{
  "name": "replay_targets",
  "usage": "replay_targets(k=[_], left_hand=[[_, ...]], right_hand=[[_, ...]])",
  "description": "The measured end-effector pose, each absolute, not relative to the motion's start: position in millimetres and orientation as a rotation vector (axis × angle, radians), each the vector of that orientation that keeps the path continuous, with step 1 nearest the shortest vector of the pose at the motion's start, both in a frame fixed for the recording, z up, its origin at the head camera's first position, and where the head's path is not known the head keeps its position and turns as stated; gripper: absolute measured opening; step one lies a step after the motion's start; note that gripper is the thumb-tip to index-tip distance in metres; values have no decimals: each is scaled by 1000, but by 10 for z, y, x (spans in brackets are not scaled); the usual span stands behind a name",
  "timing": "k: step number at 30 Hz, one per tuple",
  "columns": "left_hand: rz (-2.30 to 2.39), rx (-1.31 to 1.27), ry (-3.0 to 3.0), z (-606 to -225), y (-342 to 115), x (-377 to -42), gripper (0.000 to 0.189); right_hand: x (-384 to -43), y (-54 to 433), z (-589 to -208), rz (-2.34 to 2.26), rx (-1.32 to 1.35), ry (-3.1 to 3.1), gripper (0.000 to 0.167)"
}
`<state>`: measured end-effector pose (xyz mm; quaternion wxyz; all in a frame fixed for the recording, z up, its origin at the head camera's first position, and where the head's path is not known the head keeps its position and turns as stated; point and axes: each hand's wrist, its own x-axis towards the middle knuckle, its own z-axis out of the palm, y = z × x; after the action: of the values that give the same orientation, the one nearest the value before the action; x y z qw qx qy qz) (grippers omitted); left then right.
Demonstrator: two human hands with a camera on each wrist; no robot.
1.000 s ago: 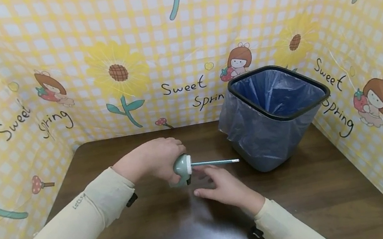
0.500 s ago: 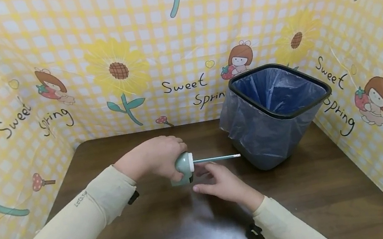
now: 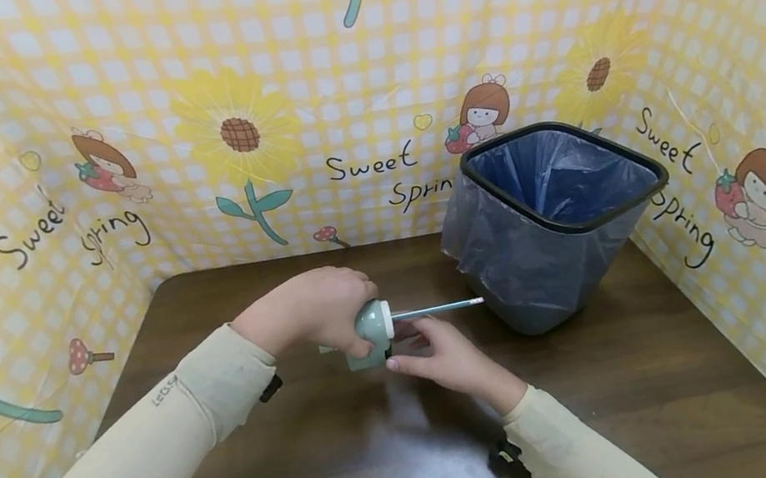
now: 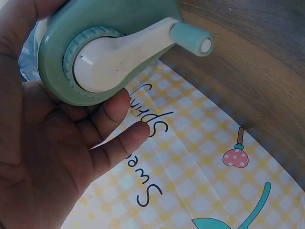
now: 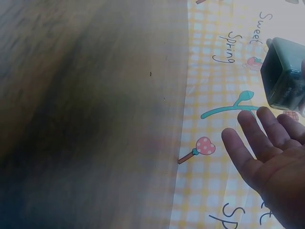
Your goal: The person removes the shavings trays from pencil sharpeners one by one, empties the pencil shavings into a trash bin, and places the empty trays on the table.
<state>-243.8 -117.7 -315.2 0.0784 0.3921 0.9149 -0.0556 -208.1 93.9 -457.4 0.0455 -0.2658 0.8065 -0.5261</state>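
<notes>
My left hand [image 3: 322, 308] grips a green hand-crank pencil sharpener [image 3: 373, 323] from above, over the wooden table. The sharpener lies on its side, its white collar facing right. A blue pencil [image 3: 440, 308] sticks out of that collar, its eraser end pointing right. In the left wrist view, the white crank arm [image 4: 107, 59] ends in a light blue knob [image 4: 190, 38]. My right hand [image 3: 448, 355] is just below the pencil with fingers extended, its thumb tip close to the sharpener's lower edge. The right wrist view shows that palm and the dark clear base [image 5: 283, 78] of the sharpener.
A grey trash bin [image 3: 533, 273] with a black rim and a clear liner stands at the back right, close to the pencil's eraser end. Yellow checked cloth [image 3: 358, 91] walls off the back and both sides of the brown table [image 3: 315, 470].
The right thumb has come up nearer to the sharpener's lower edge. A bit of the crank knob now shows left of the sharpener. The head view has shifted slightly.
</notes>
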Motion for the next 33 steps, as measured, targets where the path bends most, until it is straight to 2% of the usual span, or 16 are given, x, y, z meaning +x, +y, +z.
replay_targets(k=[33], left_hand=[[-69,1156,2701,-3132,-1180,-2451,59]], right_hand=[[-2068,897,-4550,-1684,-784,2416,48]])
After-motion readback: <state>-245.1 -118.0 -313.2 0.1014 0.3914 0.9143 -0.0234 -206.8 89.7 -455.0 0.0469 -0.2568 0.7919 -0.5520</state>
